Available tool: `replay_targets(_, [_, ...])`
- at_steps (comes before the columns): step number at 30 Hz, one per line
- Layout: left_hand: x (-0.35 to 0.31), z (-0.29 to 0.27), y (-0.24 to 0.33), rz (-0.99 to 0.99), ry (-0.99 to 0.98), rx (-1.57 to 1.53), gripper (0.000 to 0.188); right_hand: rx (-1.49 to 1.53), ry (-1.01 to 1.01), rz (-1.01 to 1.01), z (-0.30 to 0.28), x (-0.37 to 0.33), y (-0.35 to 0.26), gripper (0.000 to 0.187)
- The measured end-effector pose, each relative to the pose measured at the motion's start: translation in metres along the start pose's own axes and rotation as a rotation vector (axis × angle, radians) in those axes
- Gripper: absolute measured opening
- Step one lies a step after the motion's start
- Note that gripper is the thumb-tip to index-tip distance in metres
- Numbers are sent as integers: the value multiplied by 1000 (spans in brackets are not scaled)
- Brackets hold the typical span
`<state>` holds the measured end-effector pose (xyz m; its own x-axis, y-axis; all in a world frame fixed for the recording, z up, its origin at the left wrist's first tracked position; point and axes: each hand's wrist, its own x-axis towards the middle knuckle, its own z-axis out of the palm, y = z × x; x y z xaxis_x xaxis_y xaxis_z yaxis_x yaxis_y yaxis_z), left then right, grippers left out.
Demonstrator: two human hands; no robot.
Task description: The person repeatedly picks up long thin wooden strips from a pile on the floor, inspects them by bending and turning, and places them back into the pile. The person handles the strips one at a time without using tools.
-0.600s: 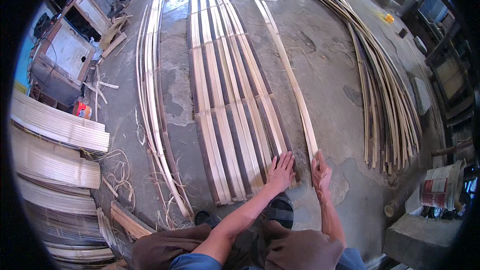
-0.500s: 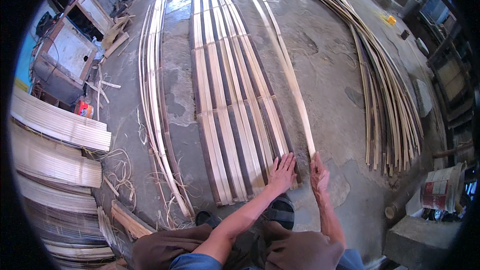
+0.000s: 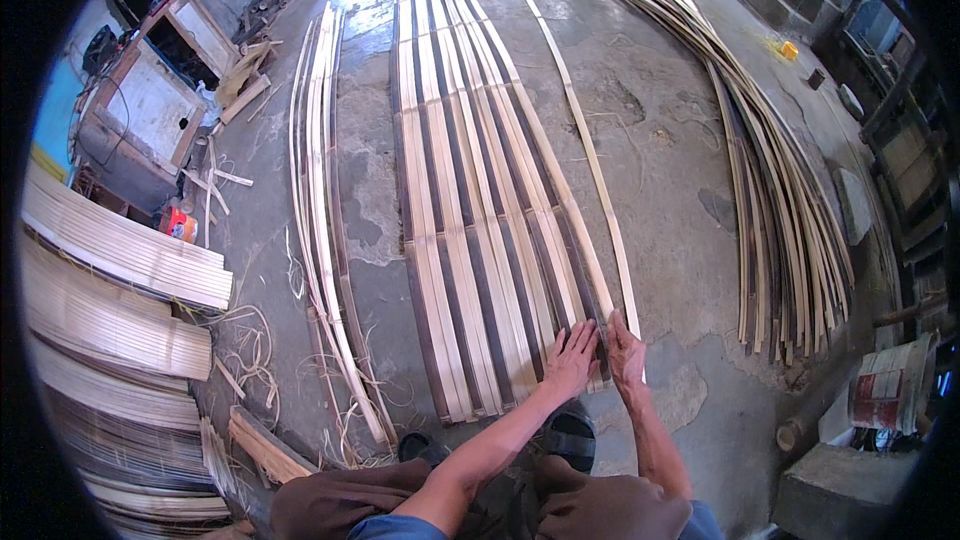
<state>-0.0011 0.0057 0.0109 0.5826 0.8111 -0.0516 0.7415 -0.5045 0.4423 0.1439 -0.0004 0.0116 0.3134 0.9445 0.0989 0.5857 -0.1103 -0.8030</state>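
1. The right grip [image 3: 627,355], its fingers and thumb drawn together, is clamped on the near end of a long pale strip [image 3: 561,185].
2. The left grip [image 3: 570,365] is unclosed: palm down, fingers slightly spread, it lies on the near right corner of a striped panel [image 3: 484,270].
3. The long pale strip runs away from the person along the panel's right edge.
4. A second pale strip [image 3: 598,175] lies just to the right of it; its near end passes by the right grip, and whether the fingers touch it I cannot tell.
5. The striped panel, pale and dark lengths side by side, lies on the grey floor [image 3: 670,230] in front of the person's dark sandals [image 3: 570,438].
6. Left of the panel is a loose group of narrow strips [image 3: 322,190], with curled fibres [image 3: 262,355] near its closer end.
7. Farther left are stacks of pale slats [image 3: 130,240].
8. Well to the right, a large strip bundle [image 3: 775,210] fans out toward the person, near a pale bucket [image 3: 893,385] with a red patch.
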Motion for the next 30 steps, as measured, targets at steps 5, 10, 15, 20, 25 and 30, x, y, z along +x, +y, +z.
replay_targets(5, [-3,3,-9,-8,27,-17,62,-58,-109,148,-5,5,-28,35])
replay_targets(10, [2,3,-5,-20,25,-71,67,-293,-42,81,7,4,7,34])
replay_targets(15, [1,1,-3,-39,24,-94,69,-478,-151,137,9,-1,-5,35])
replay_targets(20, [2,2,0,-16,45,-84,69,-610,-158,120,5,-3,-13,36])
replay_targets(25, [1,-2,2,-37,4,-49,64,-597,-119,71,1,-2,-15,42])
replay_targets(30, [-1,0,8,-28,49,-56,59,-748,90,30,-22,-15,10,44])
